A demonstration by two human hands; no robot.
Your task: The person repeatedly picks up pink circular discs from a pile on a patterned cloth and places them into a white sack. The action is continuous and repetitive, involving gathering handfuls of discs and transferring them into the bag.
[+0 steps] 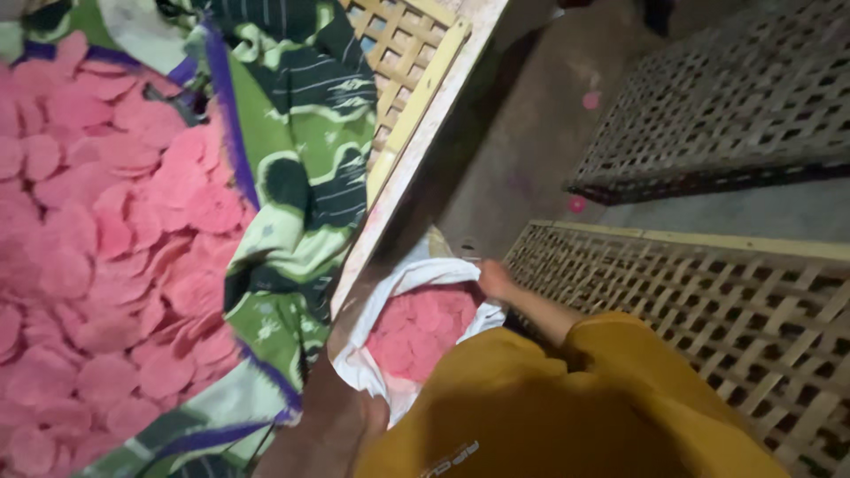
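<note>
My right hand (496, 279) reaches out of a yellow sleeve (611, 354) and is closed on the far rim of a white sack (407, 276). The sack stands open on the floor below me and holds several round pink crackers (423, 329). Many more pink crackers (97, 239) lie spread over a green patterned cloth (305, 159) at the left. My left hand does not show; my yellow garment covers the bottom of the view.
A pale bamboo lattice tray (708, 310) lies to the right of the sack and a darker one (726, 106) at the far right. The cloth rests on another lattice frame (403, 53). Two stray pink crackers (591, 99) lie on the grey floor (522, 150).
</note>
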